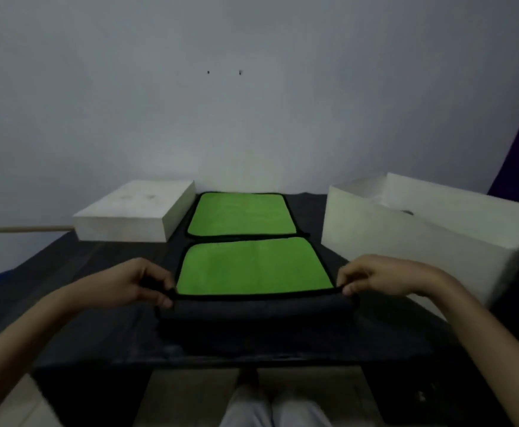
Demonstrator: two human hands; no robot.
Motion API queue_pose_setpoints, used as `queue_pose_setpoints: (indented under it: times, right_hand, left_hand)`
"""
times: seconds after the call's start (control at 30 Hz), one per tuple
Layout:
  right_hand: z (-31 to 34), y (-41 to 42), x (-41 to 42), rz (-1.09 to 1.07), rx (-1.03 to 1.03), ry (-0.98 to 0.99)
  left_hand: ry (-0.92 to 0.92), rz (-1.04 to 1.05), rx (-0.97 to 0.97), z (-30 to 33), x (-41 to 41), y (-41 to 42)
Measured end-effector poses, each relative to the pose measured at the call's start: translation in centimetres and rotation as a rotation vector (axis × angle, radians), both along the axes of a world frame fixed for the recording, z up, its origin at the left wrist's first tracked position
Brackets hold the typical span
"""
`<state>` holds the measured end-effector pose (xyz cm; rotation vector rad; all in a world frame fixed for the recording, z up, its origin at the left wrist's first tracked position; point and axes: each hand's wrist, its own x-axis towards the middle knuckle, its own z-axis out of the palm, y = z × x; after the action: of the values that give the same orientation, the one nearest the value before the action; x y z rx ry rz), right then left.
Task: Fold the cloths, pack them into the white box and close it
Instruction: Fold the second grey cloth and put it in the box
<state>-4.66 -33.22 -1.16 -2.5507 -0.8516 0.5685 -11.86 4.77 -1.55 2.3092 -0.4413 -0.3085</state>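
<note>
Cloths (253, 266), bright green, black-edged, near one's front edge lifted, pinched

both forearms reach in from the near corners, bare, angled toward the middle. the left hand (135, 283) and right hand (375, 277) are level, well apart, fingers curled and thumbs pinching, knuckles up.

white box (430, 229) cut off at right edge, contents unclear

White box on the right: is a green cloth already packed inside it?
No: both green cloths, near and far, lie on the dark table, and the white box shows none inside.
</note>
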Motion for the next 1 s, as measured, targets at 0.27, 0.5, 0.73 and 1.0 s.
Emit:
queue_pose_setpoints:
  times: [0.27,0.5,0.73,1.0]
  right_hand:
    - [-0.4,-1.0,-2.3,-0.136,0.161,0.127]
    - [-1.5,3.9,6.4,-0.556,0.557,-0.167]
    - [-6.5,5.3,12.3,-0.658,0.36,-0.119]
    - [-8.4,6.4,14.6,-0.666,0.451,-0.237]
  left_hand:
    - [0.006,0.117,-0.144,-1.9,-3.4,-0.7]
    - [-0.127,0.688,-0.58,-0.9,5.3,-1.8]
    - [-0.089,0.809,-0.26,-6.1,10.9,-0.9]
    - [-0.252,0.918,-0.017,-7.8,12.2,-1.0]
